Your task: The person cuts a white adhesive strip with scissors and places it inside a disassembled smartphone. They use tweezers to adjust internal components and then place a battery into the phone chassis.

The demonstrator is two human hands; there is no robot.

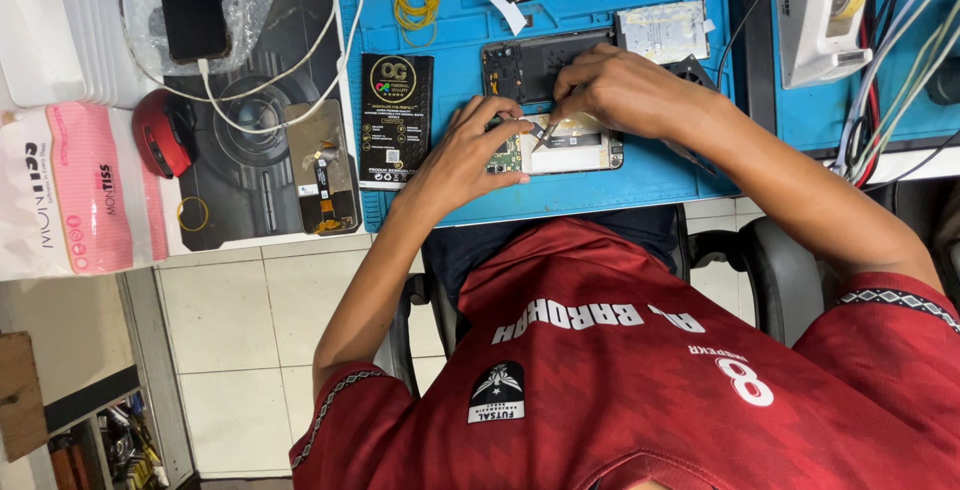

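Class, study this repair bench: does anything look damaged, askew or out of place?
The phone under both hands lies open, back off and circuit board bare. The left hand steadies it; the right hand holds tweezers to it. A second open phone body lies just beyond.

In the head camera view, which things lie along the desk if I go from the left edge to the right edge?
Pink-and-white tissue pack → red mouse → black flat packet → left hand → opened phone → right hand, holding tweezers → white device → bundle of cables.
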